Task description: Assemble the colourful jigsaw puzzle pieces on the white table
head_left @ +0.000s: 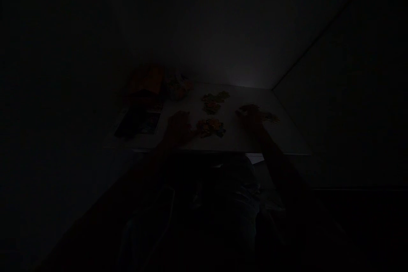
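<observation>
The view is very dark. On a pale table (236, 136) lies a joined cluster of jigsaw-like pieces (211, 127), with my left hand (180, 128) at its left edge. Whether those fingers hold a piece is too dark to tell. A second cluster (213, 102), greenish and orange, lies farther back. My right hand (250, 115) is over the right part of the table, its fingers pointing left; what they may hold is hidden in the dark. Just right of it are a few greenish pieces (270, 117).
An orange box or bag (146, 80) stands at the back left, beside a pile of colourful pieces (179, 87). In front of it lies a dark picture sheet (149, 123). Walls rise behind and to the right of the table.
</observation>
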Demonstrator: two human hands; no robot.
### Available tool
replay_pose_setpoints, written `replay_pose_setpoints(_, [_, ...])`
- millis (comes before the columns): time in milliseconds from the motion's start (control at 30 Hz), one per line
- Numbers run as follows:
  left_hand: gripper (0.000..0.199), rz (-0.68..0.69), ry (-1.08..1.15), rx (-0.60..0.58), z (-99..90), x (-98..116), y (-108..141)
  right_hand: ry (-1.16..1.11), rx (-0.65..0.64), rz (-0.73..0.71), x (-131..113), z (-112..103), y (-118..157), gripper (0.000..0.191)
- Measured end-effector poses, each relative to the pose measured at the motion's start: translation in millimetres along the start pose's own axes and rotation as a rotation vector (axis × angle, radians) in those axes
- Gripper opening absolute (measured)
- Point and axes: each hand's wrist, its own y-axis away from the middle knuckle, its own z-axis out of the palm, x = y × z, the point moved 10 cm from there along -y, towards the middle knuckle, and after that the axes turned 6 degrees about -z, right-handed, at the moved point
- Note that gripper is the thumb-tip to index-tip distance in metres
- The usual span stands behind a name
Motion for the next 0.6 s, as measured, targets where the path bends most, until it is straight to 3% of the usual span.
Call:
replay_pose_setpoints(67, [0.084,-0.002,0.003,-0.013,1.5,0,0,-0.029,-0.072,-0.054,-42,30,-16,0.029])
replay_pose_setpoints(133, [0.08,0.0,-0.002,-0.008,1.6,1,0,-0.018,-0.139,-0.01,-73,53,-32,0.04])
replay_pose_setpoints(267, [0.072,0.009,-0.005,0.014,-0.6,2,1,0.004,-0.207,0.074,-107,72,-57,0.059])
replay_pose_setpoints(367, [0.072,0.022,-0.011,0.002,-1.3,4,3,-0.014,-0.241,0.121,-106,75,-63,0.058])
replay_pose_setpoints(600, [0.067,-0.001,0.002,0.02,-4.3,7,2,-0.076,-0.194,0.129,-68,70,-62,0.063])
